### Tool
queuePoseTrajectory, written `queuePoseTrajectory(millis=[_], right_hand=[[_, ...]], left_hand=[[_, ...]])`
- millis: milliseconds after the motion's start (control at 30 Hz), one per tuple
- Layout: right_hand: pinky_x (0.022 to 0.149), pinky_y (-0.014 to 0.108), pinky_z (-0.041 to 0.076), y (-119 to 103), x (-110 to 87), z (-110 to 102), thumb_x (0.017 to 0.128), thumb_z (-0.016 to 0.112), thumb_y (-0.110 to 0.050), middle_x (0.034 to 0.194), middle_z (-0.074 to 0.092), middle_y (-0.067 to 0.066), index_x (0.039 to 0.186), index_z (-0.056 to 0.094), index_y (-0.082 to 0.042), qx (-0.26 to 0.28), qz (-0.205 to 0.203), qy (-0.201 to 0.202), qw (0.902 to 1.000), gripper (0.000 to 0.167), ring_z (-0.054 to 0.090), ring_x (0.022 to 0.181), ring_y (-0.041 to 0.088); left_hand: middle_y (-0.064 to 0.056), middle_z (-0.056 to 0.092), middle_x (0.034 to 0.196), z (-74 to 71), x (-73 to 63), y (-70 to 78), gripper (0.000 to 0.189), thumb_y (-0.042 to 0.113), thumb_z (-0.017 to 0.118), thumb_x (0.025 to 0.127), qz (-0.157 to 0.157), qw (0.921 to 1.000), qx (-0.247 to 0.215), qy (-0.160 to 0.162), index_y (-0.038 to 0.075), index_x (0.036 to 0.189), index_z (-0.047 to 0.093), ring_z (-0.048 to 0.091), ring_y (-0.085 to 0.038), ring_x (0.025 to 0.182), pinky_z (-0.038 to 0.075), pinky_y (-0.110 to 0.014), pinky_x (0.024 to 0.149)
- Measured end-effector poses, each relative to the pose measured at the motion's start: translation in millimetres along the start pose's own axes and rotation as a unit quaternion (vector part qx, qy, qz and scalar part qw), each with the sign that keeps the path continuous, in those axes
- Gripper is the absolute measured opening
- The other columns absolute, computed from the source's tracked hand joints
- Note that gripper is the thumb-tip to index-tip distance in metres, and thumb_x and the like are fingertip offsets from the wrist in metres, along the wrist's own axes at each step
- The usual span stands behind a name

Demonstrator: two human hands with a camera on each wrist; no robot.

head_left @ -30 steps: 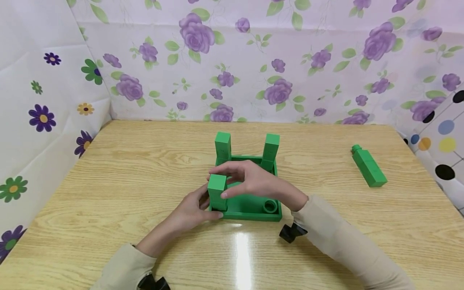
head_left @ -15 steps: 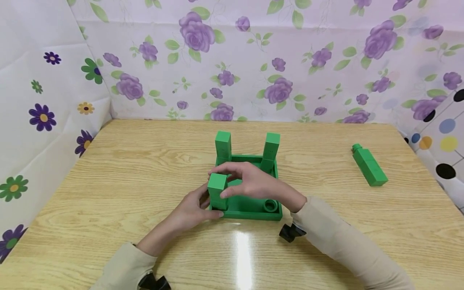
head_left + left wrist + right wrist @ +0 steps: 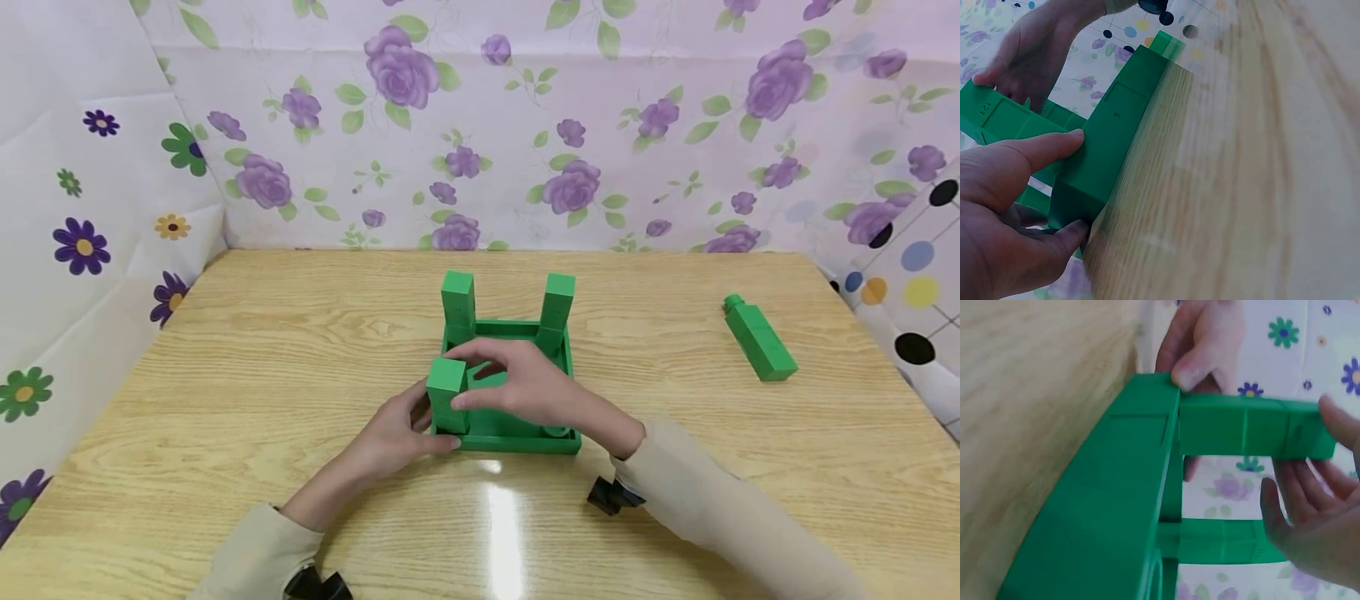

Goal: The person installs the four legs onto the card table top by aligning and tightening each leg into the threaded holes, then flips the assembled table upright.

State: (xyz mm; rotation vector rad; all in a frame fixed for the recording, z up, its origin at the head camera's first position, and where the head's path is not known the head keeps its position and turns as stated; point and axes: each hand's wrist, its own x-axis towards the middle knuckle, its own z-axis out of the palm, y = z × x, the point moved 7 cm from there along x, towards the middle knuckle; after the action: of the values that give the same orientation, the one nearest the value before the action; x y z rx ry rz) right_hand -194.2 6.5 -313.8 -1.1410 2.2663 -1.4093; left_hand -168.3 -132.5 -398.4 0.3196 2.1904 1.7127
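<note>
A shallow green square base (image 3: 517, 444) with a raised rim lies on the table in the head view. Square green posts stand at three corners: near left (image 3: 447, 396), far left (image 3: 458, 302) and far right (image 3: 557, 305). My left hand (image 3: 392, 435) grips the base's near-left corner, thumb along the front rim. At the upper part of the near-left post, my right hand (image 3: 523, 385) pinches it, thumb on one side and fingers behind, as the right wrist view shows on this post (image 3: 1235, 428). A round socket (image 3: 557, 432) at the near-right corner is partly covered by my right forearm.
Another green post (image 3: 761, 342) with a knobbed end lies on its side at the right of the wooden table (image 3: 300, 333). Flower-patterned sheets (image 3: 510, 150) hang behind and beside the table.
My right hand's fingers have shifted around the near-left post, and its wrist has moved slightly toward me and to the right, covering more of the socket. My left hand keeps its grip.
</note>
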Motion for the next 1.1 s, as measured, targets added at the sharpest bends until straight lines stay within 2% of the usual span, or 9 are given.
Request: queuePoseTrajectory(millis=[200, 367, 467, 633, 800, 833, 933, 1033, 1100], right_hand=[[0.089, 0.035, 0.052, -5, -21.1, -23, 0.085, 0.076, -0.009, 0.111, 0.068, 0.006, 0.117, 0.067, -0.003, -0.051, -0.039, 0.076, 0.9950, 0.035, 0.063, 0.105, 0.019], [0.086, 0.039, 0.054, 13, -47.6, -61, 0.088, 0.071, -0.006, 0.107, 0.069, 0.009, 0.115, 0.068, -0.001, -0.083, 0.012, 0.129, 0.9882, 0.027, 0.065, 0.099, 0.021], [0.081, 0.035, 0.056, 27, -70.1, -88, 0.089, 0.070, -0.007, 0.108, 0.070, 0.010, 0.115, 0.068, -0.001, -0.130, 0.046, 0.165, 0.9766, 0.026, 0.066, 0.096, 0.023], [0.071, 0.017, 0.053, 49, -110.1, -131, 0.091, 0.069, -0.013, 0.109, 0.069, 0.011, 0.116, 0.068, -0.003, -0.201, 0.092, 0.220, 0.9501, 0.027, 0.066, 0.093, 0.026], [0.070, 0.005, 0.045, 76, -147.3, -177, 0.093, 0.068, -0.020, 0.113, 0.066, 0.019, 0.122, 0.065, -0.002, -0.224, 0.155, 0.265, 0.9250, 0.034, 0.059, 0.090, -0.001], [0.070, 0.004, 0.044, 82, -154.3, -186, 0.093, 0.067, -0.022, 0.116, 0.064, 0.020, 0.123, 0.064, -0.002, -0.226, 0.172, 0.270, 0.9199, 0.036, 0.058, 0.090, -0.001], [0.066, 0.007, 0.045, 101, -175.3, -208, 0.094, 0.066, -0.029, 0.127, 0.057, 0.025, 0.129, 0.058, 0.000, -0.235, 0.232, 0.268, 0.9052, 0.047, 0.062, 0.099, 0.016], [0.074, 0.031, 0.055, 120, -192.7, -223, 0.093, 0.065, -0.036, 0.137, 0.046, 0.030, 0.137, 0.050, 0.002, -0.231, 0.282, 0.258, 0.8945, 0.059, 0.052, 0.111, 0.048], [0.079, 0.049, 0.053, 130, -203.6, -230, 0.093, 0.064, -0.039, 0.140, 0.041, 0.032, 0.141, 0.045, 0.003, -0.231, 0.305, 0.254, 0.8883, 0.066, 0.046, 0.115, 0.055]], left_hand=[[-0.013, 0.036, 0.150, 0.5, 1.0, 0.2, 0.087, 0.000, 0.076, 0.080, 0.003, 1.0000, -0.003, 0.006, 0.006, 0.152, 0.028, 0.033, -0.030, 0.138, 0.035, -0.037, 0.108], [-0.017, 0.035, 0.150, 1.7, 0.5, -0.3, 0.088, 0.000, 0.076, 0.080, 0.002, 0.9999, -0.011, 0.004, 0.003, 0.152, 0.027, 0.033, -0.034, 0.137, 0.036, -0.038, 0.108], [-0.018, 0.034, 0.151, 1.8, 0.2, -0.4, 0.089, 0.000, 0.076, 0.080, -0.001, 0.9999, -0.016, 0.003, 0.004, 0.153, 0.025, 0.032, -0.034, 0.137, 0.036, -0.038, 0.108], [-0.018, 0.032, 0.151, 0.5, -0.5, 0.1, 0.090, 0.000, 0.076, 0.080, 0.002, 0.9999, -0.016, 0.003, 0.004, 0.153, 0.024, 0.031, -0.034, 0.138, 0.035, -0.038, 0.108], [-0.018, 0.032, 0.152, -0.2, -0.5, -0.9, 0.090, 0.000, 0.076, 0.080, 0.003, 0.9999, -0.010, 0.003, 0.003, 0.153, 0.023, 0.030, -0.034, 0.138, 0.034, -0.038, 0.108], [-0.018, 0.032, 0.152, -0.2, -0.4, -1.1, 0.090, 0.000, 0.076, 0.080, 0.004, 0.9999, -0.010, 0.003, 0.004, 0.153, 0.024, 0.030, -0.034, 0.138, 0.034, -0.038, 0.109], [-0.018, 0.032, 0.152, 0.1, -0.1, -1.3, 0.090, 0.001, 0.077, 0.080, 0.007, 0.9999, -0.012, 0.002, 0.004, 0.153, 0.024, 0.030, -0.034, 0.138, 0.034, -0.038, 0.109], [-0.018, 0.033, 0.151, 0.1, 0.0, -1.1, 0.090, 0.002, 0.077, 0.079, 0.009, 0.9999, -0.012, 0.003, 0.003, 0.153, 0.025, 0.031, -0.034, 0.138, 0.034, -0.038, 0.109], [-0.018, 0.033, 0.151, 0.4, 0.2, -1.2, 0.090, 0.002, 0.077, 0.080, 0.007, 0.9999, -0.012, 0.003, 0.004, 0.153, 0.025, 0.031, -0.034, 0.138, 0.035, -0.038, 0.108]])
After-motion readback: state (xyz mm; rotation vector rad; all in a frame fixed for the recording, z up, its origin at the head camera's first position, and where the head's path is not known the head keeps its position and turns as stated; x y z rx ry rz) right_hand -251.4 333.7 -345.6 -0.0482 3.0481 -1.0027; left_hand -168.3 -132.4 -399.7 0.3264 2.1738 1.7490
